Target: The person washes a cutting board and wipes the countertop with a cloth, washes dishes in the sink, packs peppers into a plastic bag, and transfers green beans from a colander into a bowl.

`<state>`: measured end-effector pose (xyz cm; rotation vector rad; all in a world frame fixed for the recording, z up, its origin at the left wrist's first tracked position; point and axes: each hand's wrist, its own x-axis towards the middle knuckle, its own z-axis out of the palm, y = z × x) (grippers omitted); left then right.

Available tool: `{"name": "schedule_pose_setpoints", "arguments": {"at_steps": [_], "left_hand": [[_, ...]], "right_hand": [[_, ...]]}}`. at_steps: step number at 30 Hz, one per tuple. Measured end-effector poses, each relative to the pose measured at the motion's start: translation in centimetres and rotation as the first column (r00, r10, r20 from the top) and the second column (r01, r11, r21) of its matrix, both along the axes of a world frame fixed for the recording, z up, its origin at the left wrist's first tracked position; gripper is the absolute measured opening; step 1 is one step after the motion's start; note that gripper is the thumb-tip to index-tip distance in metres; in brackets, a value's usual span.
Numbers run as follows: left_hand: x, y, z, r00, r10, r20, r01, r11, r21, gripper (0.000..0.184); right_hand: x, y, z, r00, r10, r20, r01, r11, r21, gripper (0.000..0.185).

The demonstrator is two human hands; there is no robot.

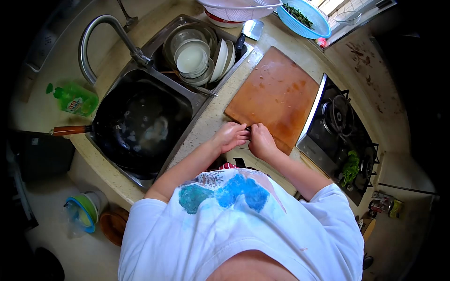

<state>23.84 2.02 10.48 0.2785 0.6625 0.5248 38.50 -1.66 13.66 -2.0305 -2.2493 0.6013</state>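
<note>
In front of my body, at the near edge of a brown wooden cutting board [276, 89], my two hands meet. My left hand [232, 136] has its fingers curled inward against the other hand. My right hand [262, 142] is closed, with thumb and fingers pressed together. A small dark thing [248, 129] shows between the fingertips; it is too small and too covered to name. The board lies on the counter with wet patches and small bits on its surface.
Left, a black wok [140, 122] with water sits in the sink under a faucet [84, 51]. Stacked bowls [192, 56] fill the other basin, near a cleaver [253, 29]. Right, a gas stove [337, 122] bears green leaves [350, 167]. A blue basket [304, 23] holds green beans.
</note>
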Motion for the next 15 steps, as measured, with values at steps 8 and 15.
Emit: {"name": "schedule_pose_setpoints", "arguments": {"at_steps": [8,15], "left_hand": [[1.2,-0.3,-1.4,0.988,0.038,-0.147,-0.017,0.991,0.136,0.026],[1.2,-0.1,-0.1,0.996,0.025,-0.081,-0.018,0.996,0.089,0.026]], "right_hand": [[0.3,0.1,-0.3,0.999,0.014,-0.049,-0.012,0.998,0.057,0.021],[0.4,1.3,0.5,0.996,0.051,-0.073,-0.058,0.995,-0.087,0.022]]}}
